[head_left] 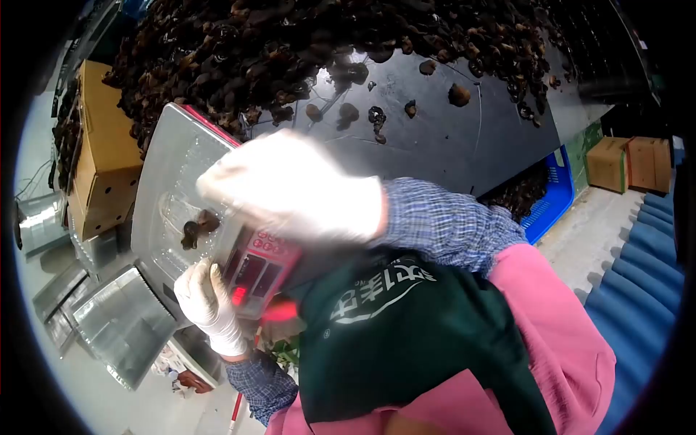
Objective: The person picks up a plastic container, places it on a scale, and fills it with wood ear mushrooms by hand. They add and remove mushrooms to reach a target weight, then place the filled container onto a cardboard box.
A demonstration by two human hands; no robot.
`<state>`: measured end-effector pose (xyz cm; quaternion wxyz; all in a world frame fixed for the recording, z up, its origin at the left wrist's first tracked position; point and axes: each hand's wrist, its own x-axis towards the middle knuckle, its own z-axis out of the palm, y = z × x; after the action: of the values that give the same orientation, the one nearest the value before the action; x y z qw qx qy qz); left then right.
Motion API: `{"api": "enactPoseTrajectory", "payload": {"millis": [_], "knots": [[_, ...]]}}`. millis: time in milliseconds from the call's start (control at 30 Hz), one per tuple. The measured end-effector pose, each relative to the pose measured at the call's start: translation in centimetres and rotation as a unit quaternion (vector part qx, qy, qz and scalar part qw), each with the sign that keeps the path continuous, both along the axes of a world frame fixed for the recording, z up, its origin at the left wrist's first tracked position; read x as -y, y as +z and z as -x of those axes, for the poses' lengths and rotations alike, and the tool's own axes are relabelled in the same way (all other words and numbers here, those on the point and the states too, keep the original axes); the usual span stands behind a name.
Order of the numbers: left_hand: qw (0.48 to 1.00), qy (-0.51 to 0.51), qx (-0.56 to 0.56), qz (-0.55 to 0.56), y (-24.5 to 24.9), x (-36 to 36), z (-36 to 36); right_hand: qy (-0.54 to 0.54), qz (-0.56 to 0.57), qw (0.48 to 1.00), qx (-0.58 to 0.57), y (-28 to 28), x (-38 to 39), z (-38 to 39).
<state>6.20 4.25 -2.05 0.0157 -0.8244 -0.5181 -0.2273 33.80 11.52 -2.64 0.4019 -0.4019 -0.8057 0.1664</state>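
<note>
My left hand [205, 303], in a white glove, is closed with curled fingers at the near edge of a clear plastic tray [156, 170]; what it grips, if anything, is hidden. That tray lies on a red weighing scale [270, 250] with buttons and a lit red display. Two dark brown, lumpy pieces [200, 226] sit in the tray. Over the scale and the tray's right side is my right hand [290, 185], also white-gloved. Motion smears its fingers, so its grip cannot be made out.
A large heap of dark brown pieces [239, 54] covers the back of a dark table [442, 141], with several loose ones in front. An open cardboard box [109, 152] stands left, above clear plastic containers [119, 326]. On the right are a blue basket [558, 192] and brown boxes [627, 163].
</note>
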Motion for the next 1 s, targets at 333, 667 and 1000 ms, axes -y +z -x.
{"api": "enactPoseTrajectory", "payload": {"millis": [333, 667, 1000], "knots": [[0.999, 0.010, 0.048, 0.009, -0.4, 0.1, 0.6, -0.311, 0.031, 0.932, 0.182, -8.3, 4.7, -13.3], [1.000, 0.028, -0.009, 0.005, 0.7, 0.5, 0.1, -0.186, 0.017, 0.976, 0.108, -10.3, -2.3, -7.3], [1.000, 0.015, 0.018, -0.008, -0.2, 0.1, 0.5, -0.007, -0.052, 0.987, -0.152, 0.8, -1.6, 2.4]]}}
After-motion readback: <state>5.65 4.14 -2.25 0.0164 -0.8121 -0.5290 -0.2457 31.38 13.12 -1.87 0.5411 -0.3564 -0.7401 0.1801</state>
